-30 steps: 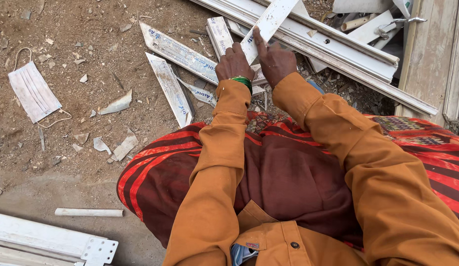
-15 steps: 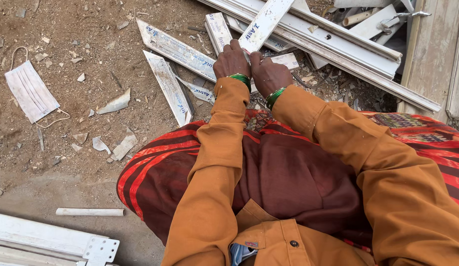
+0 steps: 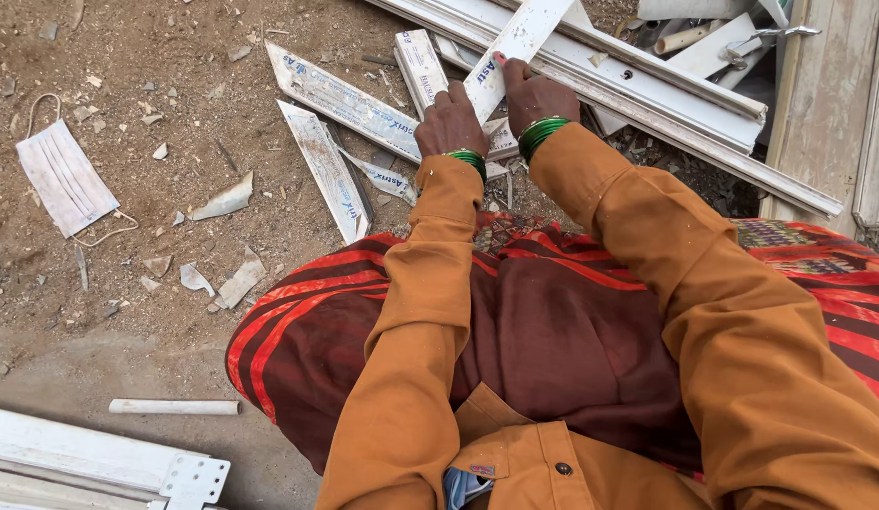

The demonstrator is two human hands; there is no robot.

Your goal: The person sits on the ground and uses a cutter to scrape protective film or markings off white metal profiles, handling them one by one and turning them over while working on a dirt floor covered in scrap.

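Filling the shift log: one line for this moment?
left hand: holds white strip | right hand: holds same strip | ground: face mask

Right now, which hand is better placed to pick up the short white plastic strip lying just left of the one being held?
Left. The left hand sits directly beside the short white plastic strip; the right hand lies across the long white strip, farther away.

White plastic strip [image 3: 515, 42] between both hands, smooth, slightly glossy, scuffed at the edges. More strips [image 3: 350, 102] on the ground, same plastic look, dusty film over the print. Long profiles [image 3: 647, 94] behind, off-white, smooth but grimy, plastic or painted metal, hard to tell. Bangles [image 3: 543, 132] green and shiny, glassy finish. Sleeves [image 3: 430, 312] matt orange cloth, soft weave. Striped skirt fabric [image 3: 298, 312] matt too. Face mask [image 3: 67, 179] thin pleated nonwoven. Ground [image 3: 175, 57] rough dry dirt, gritty.
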